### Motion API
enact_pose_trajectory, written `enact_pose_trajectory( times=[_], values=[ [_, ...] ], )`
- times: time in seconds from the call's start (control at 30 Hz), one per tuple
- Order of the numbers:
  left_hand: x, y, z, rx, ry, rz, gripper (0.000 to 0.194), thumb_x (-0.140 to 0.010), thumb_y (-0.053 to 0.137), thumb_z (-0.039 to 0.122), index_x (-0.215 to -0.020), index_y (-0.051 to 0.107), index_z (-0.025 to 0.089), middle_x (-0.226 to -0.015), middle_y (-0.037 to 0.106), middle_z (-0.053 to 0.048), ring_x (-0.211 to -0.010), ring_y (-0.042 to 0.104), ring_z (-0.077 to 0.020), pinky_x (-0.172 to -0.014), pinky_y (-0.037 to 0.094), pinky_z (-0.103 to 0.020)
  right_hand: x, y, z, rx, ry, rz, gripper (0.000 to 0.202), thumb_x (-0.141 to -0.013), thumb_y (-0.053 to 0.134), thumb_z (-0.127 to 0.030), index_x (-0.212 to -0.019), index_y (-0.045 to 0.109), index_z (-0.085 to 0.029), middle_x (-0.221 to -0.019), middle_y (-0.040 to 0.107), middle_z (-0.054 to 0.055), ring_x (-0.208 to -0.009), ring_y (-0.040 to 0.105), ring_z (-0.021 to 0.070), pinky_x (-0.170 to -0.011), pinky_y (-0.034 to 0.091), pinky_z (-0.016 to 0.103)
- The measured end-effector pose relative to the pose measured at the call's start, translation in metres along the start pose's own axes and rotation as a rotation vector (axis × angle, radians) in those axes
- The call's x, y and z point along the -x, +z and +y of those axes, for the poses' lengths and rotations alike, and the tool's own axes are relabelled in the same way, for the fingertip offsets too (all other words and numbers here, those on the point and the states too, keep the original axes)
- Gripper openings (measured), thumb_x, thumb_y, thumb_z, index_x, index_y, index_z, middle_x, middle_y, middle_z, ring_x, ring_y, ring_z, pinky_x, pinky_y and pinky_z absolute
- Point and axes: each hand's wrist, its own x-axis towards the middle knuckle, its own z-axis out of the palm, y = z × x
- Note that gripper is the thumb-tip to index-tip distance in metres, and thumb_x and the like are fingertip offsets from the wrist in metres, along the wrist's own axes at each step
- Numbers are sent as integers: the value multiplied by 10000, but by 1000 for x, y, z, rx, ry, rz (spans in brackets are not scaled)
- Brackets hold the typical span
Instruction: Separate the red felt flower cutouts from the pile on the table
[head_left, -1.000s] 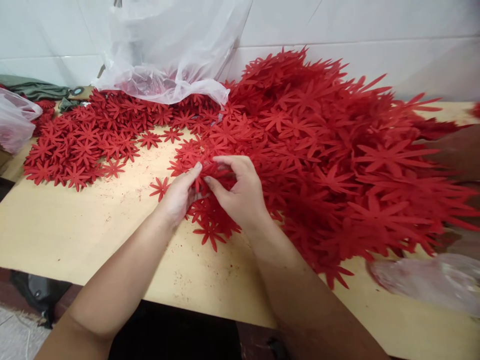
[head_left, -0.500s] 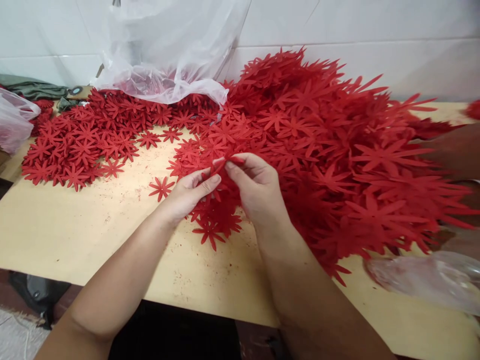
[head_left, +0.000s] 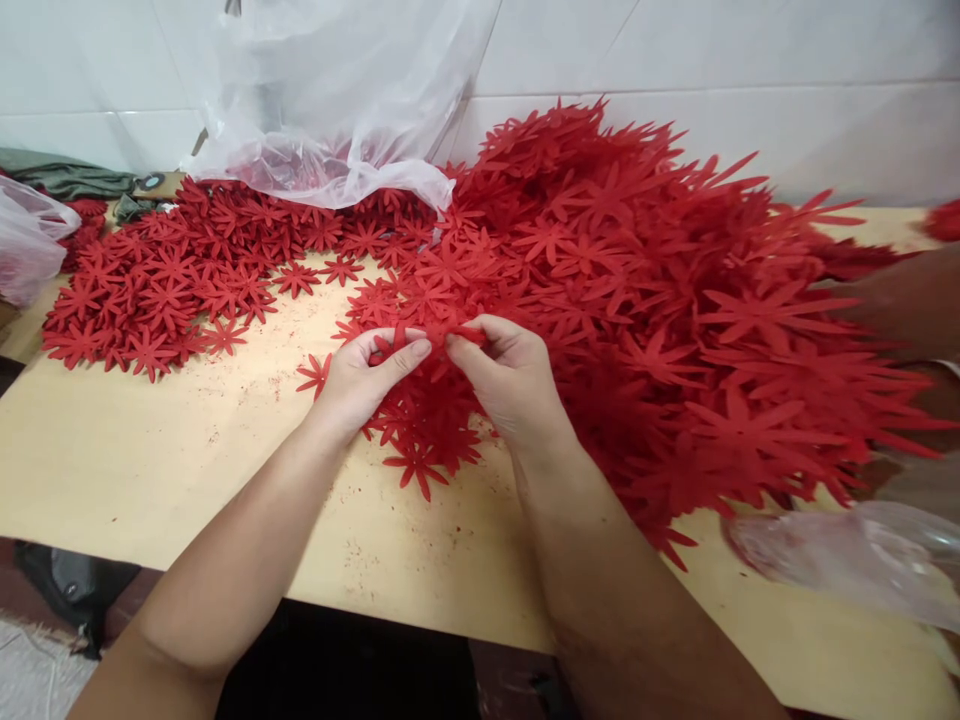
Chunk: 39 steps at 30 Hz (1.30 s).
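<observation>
My left hand (head_left: 367, 375) pinches red flower-shaped cut-outs between thumb and fingers, with narrow petals sticking up past the fingertips. Close beside it, my right hand (head_left: 510, 372) is closed on red petals too. Whether both hold one cut-out or separate ones cannot be made out against the red behind. A large heap of red flower cut-outs (head_left: 600, 270) rises behind and right of my hands. Below them, a single red flower cut-out (head_left: 418, 467) lies at the heap's front edge. Another flower cut-out (head_left: 313, 375) lies just left of my left hand, partly covered by it.
A second pile of flower cut-outs (head_left: 161, 290) spreads over the left of the pale table (head_left: 150, 460). A clear plastic bag (head_left: 337, 100) hangs over its back. Another plastic bag (head_left: 855, 560) lies at the right. Someone else's arm (head_left: 877, 305) shows at the right edge.
My left hand has shifted slightly left, and its fingers have spread around the petals. My right hand has dropped a little. The fingertips are slightly farther apart.
</observation>
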Motion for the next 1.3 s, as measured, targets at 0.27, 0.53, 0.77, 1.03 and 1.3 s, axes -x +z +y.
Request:
enact_pose_trajectory(
  times=[0.27, 0.53, 0.77, 1.03, 1.3],
  values=[
    [-1, -1, -5, -26, 42, 68, 237, -608, 768, 302, -665, 580, 169, -589, 588, 49, -539, 518, -62, -579, 420, -220, 3, 5, -2, -1, 33, -65, 259, -618, 707, -304, -559, 481, -190, -549, 464, -49, -513, 398, 68, -491, 357, 224],
    [-10, -11, 3, 125, 92, 246, 198, -638, 739, 274, -662, 567, 179, -571, 579, 54, -560, 551, -73, -647, 452, -241, -12, -19, 25, 134, -152, 182, 314, -746, 642, -450, -637, 441, -234, -592, 453, -32, -549, 466, 118, -550, 440, 290],
    [-9, -7, -1, 113, 46, 187, 234, -656, 753, 337, -715, 596, 174, -615, 622, 35, -609, 586, -89, -694, 481, -258, -11, -25, 19, 661, -454, 362, 353, -707, 695, -413, -994, 606, -228, -1162, 595, 122, -1152, 499, 305, -1015, 339, 555],
    [-5, -5, -6, 59, -6, 101, 317, -729, 658, 490, -787, 655, 178, -737, 690, -31, -761, 640, -160, -730, 481, -293, 11, 10, 7, 575, -482, 5, 372, -738, 658, -416, -1040, 573, -216, -1020, 647, 87, -972, 596, 239, -858, 500, 435],
    [-7, -7, -10, 42, 41, 7, 75, -680, 682, 181, -754, 673, 171, -749, 698, 0, -705, 623, -102, -786, 471, -271, 8, 9, 16, 378, -283, -2, 218, -757, 631, -290, -938, 561, -191, -912, 653, 58, -826, 633, 178, -798, 532, 374]
  ],
)
